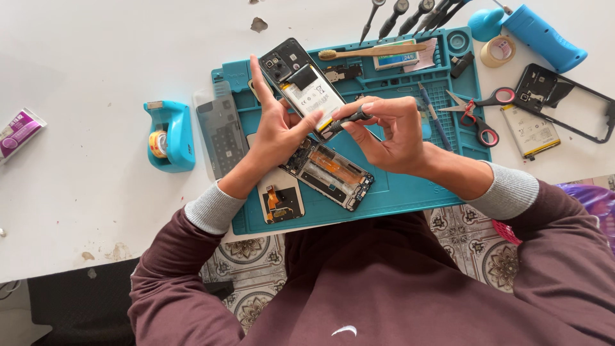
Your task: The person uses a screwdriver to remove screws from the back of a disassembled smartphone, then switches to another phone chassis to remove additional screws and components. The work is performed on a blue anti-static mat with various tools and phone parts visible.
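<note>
1. Your left hand point(277, 131) holds the opened black smartphone with its white battery exposed point(302, 86) above the teal silicone repair mat point(410, 186), fingers wrapped behind it.
2. Your right hand point(391, 131) pinches a small dark screwdriver point(343, 122), tip at the phone's lower edge.
3. Done, as I judge it: the back is off. One grey back cover point(221, 128) lies at the mat's left edge, and one phone frame point(330, 173) rests on the mat.
4. Left: the battery is in place.
5. Right of the mat: one pair of scissors point(477, 109) and one loose battery point(529, 131) on the surface.
</note>
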{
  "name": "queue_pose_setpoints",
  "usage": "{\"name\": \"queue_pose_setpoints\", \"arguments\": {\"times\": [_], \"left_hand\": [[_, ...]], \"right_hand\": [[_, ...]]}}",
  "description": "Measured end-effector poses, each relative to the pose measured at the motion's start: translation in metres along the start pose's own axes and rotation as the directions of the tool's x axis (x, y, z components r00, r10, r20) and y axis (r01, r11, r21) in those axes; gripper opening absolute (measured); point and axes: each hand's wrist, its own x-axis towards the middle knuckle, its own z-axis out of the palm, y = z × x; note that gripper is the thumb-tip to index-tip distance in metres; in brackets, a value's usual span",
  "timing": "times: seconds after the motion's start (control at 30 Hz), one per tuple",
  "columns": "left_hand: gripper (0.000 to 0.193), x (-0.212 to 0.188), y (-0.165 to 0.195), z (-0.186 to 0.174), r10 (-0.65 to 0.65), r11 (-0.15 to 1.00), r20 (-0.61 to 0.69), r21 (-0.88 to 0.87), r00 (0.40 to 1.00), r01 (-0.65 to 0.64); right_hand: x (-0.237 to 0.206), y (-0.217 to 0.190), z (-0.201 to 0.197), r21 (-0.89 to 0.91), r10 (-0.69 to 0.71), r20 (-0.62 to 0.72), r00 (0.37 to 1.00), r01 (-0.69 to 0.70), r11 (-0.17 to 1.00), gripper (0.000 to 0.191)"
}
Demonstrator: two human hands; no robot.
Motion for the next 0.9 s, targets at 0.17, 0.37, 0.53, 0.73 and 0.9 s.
{"name": "queue_pose_setpoints", "arguments": {"times": [0.17,0.37,0.53,0.73,0.9], "left_hand": [[0.121,0.0003,0.0051,0.0004,-0.009,0.999,-0.002,0.045,1.000,0.009],[0.117,0.0000,0.0032,-0.0010,0.033,0.997,0.025,0.073,0.999,-0.035],[0.117,-0.0010,0.0009,-0.0017,0.032,0.998,0.022,0.062,0.999,-0.033],[0.117,-0.0005,-0.0005,-0.0016,0.051,0.996,0.008,0.075,0.999,-0.051],[0.117,-0.0007,-0.0017,-0.0023,0.024,0.998,0.013,0.060,1.000,-0.025]], "right_hand": [[-0.0007,-0.0004,0.0009,0.007,0.009,0.001,1.000,-0.009,1.000,0.046],[-0.0022,0.0040,0.0050,0.036,0.014,-0.007,1.000,-0.014,0.999,0.046],[-0.0034,0.0062,0.0063,0.038,0.036,0.005,0.999,-0.036,0.999,0.045],[-0.0020,0.0071,0.0077,0.048,0.030,0.012,0.999,-0.030,0.998,0.044],[0.0002,0.0071,0.0075,0.050,0.025,0.023,0.999,-0.026,0.998,0.043]]}}
